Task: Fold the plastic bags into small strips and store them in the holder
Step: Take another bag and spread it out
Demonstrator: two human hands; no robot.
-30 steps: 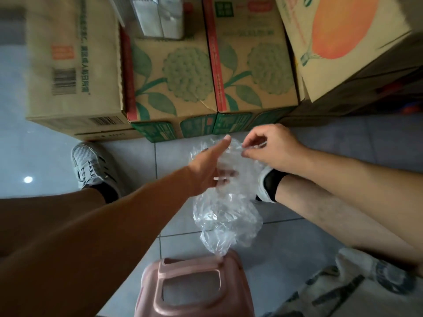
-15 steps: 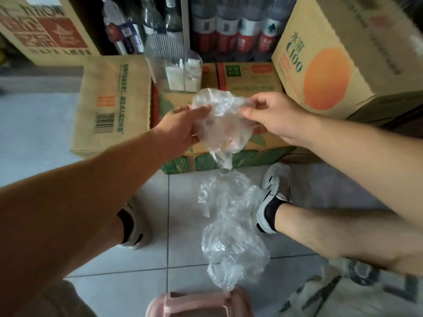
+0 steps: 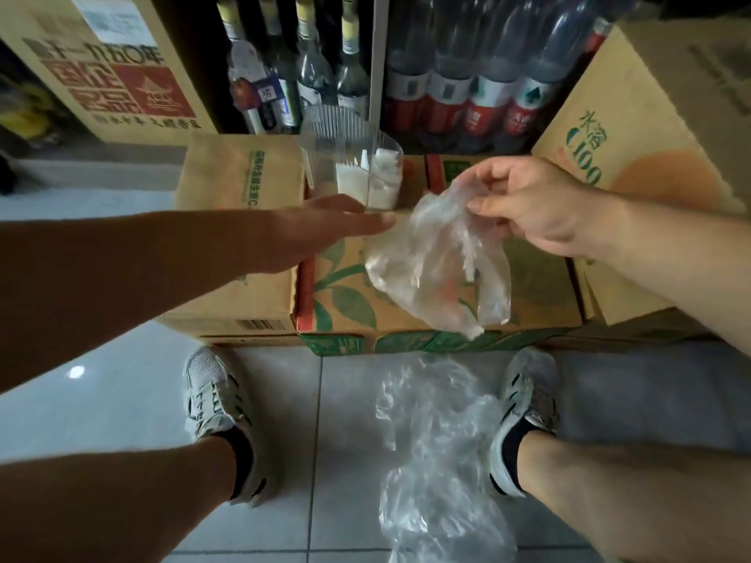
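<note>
Holder [image 3: 352, 156]: clear, top centre on carton [image 3: 345, 302]; white folded strips [image 3: 384, 180] inside.
R grip [image 3: 536, 209]: pinching plastic bag [image 3: 439, 262], mid-frame, over carton.
L grip [image 3: 317, 231]: I see fingers straight, holding nothing, just beside bag.
Floor [image 3: 345, 440]: tiled; loose bags [image 3: 439, 461] btwn shoes [image 3: 209, 394].

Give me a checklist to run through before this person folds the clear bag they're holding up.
1. Bag held: right hand pinches the plastic bag by its upper edge - ok.
2. Left hand free: open, holding nothing - ok.
3. Bag flat: crumpled, hanging over the carton - not ok.
4. Holder has room: upright, few strips inside - ok.
5. Bag empty: cannot tell.
</note>
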